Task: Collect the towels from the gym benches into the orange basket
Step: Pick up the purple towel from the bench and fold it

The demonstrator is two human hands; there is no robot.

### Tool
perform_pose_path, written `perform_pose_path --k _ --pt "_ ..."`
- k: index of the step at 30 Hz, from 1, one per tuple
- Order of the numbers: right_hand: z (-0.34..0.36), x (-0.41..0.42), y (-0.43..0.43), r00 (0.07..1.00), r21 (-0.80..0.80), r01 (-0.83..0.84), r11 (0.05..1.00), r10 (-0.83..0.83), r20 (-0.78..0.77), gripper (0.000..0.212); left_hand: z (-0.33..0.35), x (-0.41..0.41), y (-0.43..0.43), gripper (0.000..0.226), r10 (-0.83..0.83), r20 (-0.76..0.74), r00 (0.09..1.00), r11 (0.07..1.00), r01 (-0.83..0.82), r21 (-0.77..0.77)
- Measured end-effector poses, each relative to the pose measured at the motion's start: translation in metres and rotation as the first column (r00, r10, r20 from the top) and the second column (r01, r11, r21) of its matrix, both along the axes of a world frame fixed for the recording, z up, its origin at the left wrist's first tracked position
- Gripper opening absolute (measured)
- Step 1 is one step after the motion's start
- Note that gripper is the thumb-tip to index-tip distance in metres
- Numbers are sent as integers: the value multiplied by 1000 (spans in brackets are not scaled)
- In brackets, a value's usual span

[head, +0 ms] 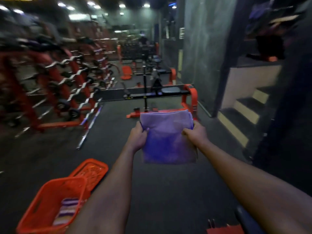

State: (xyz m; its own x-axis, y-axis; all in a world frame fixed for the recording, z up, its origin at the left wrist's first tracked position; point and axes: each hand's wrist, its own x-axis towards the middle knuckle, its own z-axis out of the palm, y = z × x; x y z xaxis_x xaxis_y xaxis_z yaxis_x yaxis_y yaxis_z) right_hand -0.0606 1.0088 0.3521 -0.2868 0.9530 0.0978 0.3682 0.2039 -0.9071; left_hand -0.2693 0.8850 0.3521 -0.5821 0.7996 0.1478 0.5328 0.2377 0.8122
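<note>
Both bare arms reach forward from the bottom of the view, and a folded purple towel [168,137] hangs between the two hands above the dark floor [152,191]. The left hand [137,138] has its grip closed on the towel's left edge, fingers curled over the cloth. The right hand [195,133] has its grip closed on the right edge in the same way. The towel is held up at about chest reach, its lower part hanging free below the hands, touching nothing else.

The orange basket [49,205] stands on the floor at the lower left, just beside the left forearm and well below the towel. A striped purple and white towel [66,211] already lies inside it. An orange lid [90,171] lies flat on the floor just behind the basket; whether the two touch cannot be told.

Further ahead, beyond the held towel, a black padded bench [168,90] with an orange frame stands across the floor. To the left runs a row of orange racks [70,78] carrying barbells, blurred by the camera's motion. At the right edge, steps [243,112] with pale fronts climb beside a grey wall [202,56]. Ceiling lights glow in the distance. The far end of the room is too blurred to make out.
</note>
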Motion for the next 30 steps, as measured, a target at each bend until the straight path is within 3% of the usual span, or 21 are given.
perform_pose_path --k 5,14,21,24,30 --pt "-8 -144 -36 977 -21 -212 977 211 -11 23 -4 -115 -78 33 202 -7 979 979 -202 -22" --pt "-34 -365 -119 822 -75 -567 821 569 13 27 -33 -267 -216 39 541 6 841 839 -540 -72" --pt "-75 -538 -152 628 -100 -769 631 776 60 32 -72 -374 -277 44 741 51 670 668 -727 -156" --pt "-83 -604 -157 531 -114 -836 536 844 77 40 -87 -413 -284 50 829 77 554 558 -812 -171" --pt "-114 -721 -168 314 -154 -925 349 926 209 30 -112 -461 -284 48 935 168 312 346 -907 -239"
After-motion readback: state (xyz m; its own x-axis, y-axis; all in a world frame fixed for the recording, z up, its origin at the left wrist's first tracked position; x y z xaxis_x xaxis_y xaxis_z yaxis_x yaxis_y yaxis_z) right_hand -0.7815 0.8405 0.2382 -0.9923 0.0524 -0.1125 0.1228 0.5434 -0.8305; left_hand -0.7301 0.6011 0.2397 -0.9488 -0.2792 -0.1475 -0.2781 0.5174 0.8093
